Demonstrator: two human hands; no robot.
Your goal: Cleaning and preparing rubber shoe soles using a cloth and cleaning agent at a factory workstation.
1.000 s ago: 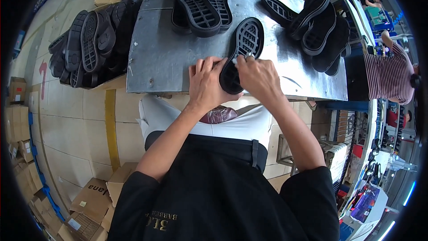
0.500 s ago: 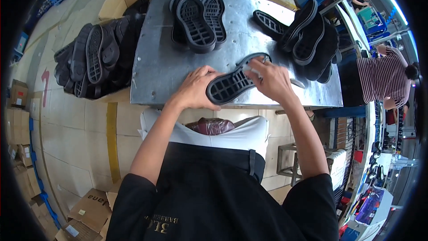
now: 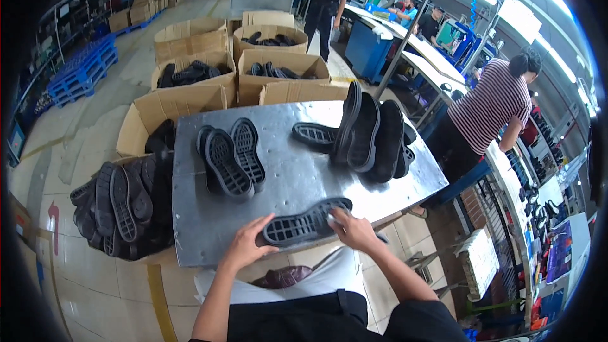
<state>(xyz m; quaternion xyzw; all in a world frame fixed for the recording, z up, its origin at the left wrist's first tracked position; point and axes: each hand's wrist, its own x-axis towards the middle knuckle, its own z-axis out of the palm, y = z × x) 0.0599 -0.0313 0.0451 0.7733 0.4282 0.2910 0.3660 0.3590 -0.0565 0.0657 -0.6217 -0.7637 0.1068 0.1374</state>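
A black shoe sole [image 3: 297, 228] with a grid of hollow cells lies at the near edge of the metal table [image 3: 201, 231]. My left hand [image 3: 248, 240] grips its left end, thumb and fingers on opposite sides. Over the sole's right part, my right hand [image 3: 356, 230] is closed in a pinch on a small white piece, mostly hidden by the fingers. Farther back on the left sits a small stack of black soles [image 3: 228, 168]. At the right, several more black soles [image 3: 362, 136] lean together, some upright.
Left of the table, a carton overflows with black soles [image 3: 123, 202]. Behind it stand cardboard boxes [image 3: 283, 66] holding more soles. A person in a striped shirt [image 3: 487, 102] works at the right; another person [image 3: 327, 0] stands beyond the boxes. A maroon wrapped bundle [image 3: 282, 277] rests on my lap.
The view has tilted up, showing more boxes and people behind the table. My left hand still holds the sole's left end; my right hand remains over its right part.
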